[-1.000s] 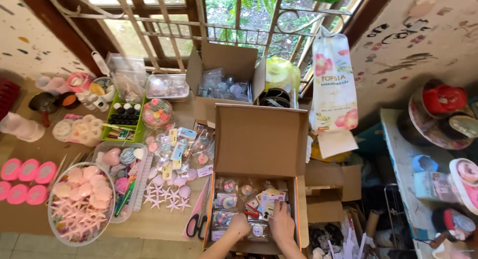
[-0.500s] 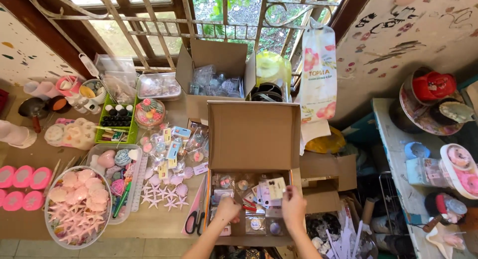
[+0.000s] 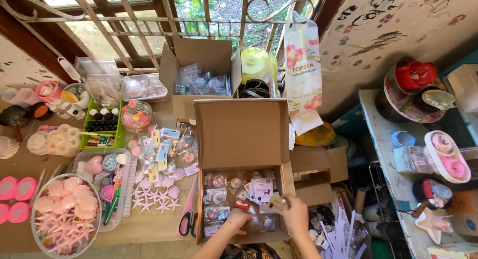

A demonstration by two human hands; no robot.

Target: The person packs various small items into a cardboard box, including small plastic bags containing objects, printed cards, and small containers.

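Open cardboard box at near edge of surface, already well filled with small packaged trinkets and cards. Left hand inside box, fingers curled over packets; grip unclear. Right hand pinches small card over box's right side, not yet laid down. Scissors just left of box; lid flap upright.

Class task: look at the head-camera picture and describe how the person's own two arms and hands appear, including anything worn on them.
Both forearms enter from the bottom edge and are bare: no sleeves show. The left hand and the right hand wear no gloves. No watch, bracelet or ring can be made out, though the picture is too small to be sure about rings. Only the forearms and hands are in view.
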